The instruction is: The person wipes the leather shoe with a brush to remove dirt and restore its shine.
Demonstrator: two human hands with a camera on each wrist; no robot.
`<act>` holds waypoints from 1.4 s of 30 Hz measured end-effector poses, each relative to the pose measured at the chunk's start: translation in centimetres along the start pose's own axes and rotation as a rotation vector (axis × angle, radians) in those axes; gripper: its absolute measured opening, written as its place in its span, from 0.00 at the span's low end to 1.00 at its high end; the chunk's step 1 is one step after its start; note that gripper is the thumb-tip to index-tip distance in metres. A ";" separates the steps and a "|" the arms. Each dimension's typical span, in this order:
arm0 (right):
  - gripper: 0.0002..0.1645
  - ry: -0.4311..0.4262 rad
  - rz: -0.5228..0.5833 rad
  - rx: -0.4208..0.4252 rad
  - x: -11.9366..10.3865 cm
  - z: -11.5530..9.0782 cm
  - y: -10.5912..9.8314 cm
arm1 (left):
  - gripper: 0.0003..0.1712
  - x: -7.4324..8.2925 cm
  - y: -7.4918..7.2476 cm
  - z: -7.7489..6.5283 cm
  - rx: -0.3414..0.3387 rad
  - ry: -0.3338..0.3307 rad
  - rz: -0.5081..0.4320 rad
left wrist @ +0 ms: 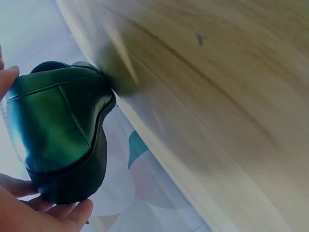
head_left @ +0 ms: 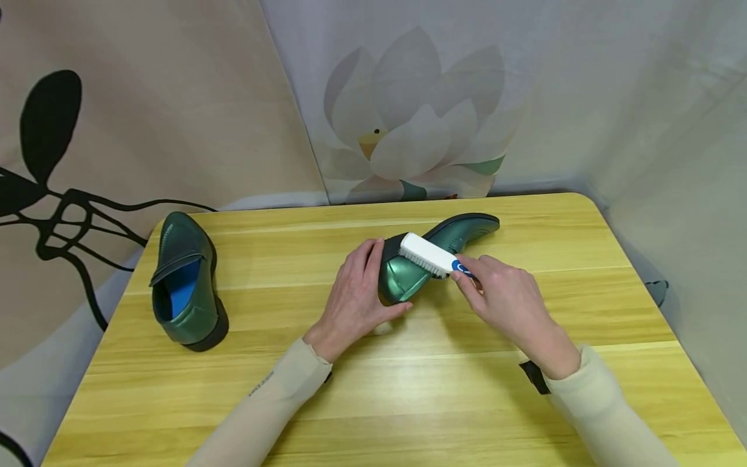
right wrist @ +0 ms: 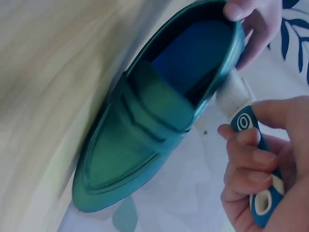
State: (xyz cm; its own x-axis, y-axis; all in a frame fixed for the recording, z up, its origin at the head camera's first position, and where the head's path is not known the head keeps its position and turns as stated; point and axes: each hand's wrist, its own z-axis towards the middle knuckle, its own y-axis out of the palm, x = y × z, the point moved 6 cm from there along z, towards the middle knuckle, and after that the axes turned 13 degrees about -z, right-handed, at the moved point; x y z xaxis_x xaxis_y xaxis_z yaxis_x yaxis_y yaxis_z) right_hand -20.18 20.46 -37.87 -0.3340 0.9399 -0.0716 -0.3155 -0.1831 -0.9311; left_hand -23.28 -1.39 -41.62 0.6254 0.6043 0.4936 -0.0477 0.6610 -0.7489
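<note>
A green loafer [head_left: 403, 275] lies tipped on its side on the table, its toe toward the back right, as the head view shows. My left hand [head_left: 356, 292] grips it by the heel, fingers around the dark sole and thumb at the opening. In my right hand [head_left: 504, 295] is a white brush [head_left: 428, 253] with a blue handle, its bristles against the side of the loafer near the heel. The right wrist view shows my fingers curled round the brush's blue and white handle [right wrist: 263, 193] and the loafer's blue insole [right wrist: 186, 58].
A second green loafer [head_left: 185, 279] stands upright at the table's left side, its toe toward the back. The wooden table [head_left: 373, 402] ends at a curtain [head_left: 432, 117] with a printed flower. Black leaf shapes [head_left: 52, 130] mark the cloth on the left.
</note>
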 end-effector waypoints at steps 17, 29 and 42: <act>0.19 0.157 -0.094 -0.064 3.6 -0.2 -0.7 | 0.72 0.2 0.1 -0.3 -0.014 0.053 0.042; 0.20 0.186 -0.088 -0.034 4.8 -0.5 -0.5 | 0.71 0.3 0.1 -0.3 -0.029 0.054 0.045; 0.19 0.065 -0.045 -0.024 1.4 -0.2 0.2 | 0.71 0.0 0.1 -0.5 -0.026 0.040 0.049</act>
State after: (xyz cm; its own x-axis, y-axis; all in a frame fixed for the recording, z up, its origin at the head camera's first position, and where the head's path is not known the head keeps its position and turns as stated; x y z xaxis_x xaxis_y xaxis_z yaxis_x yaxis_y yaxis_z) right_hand -20.53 21.79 -38.19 -0.2609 0.9640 -0.0517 -0.3076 -0.1337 -0.9421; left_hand -22.91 -1.56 -41.94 0.6534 0.6173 0.4382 -0.0592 0.6188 -0.7833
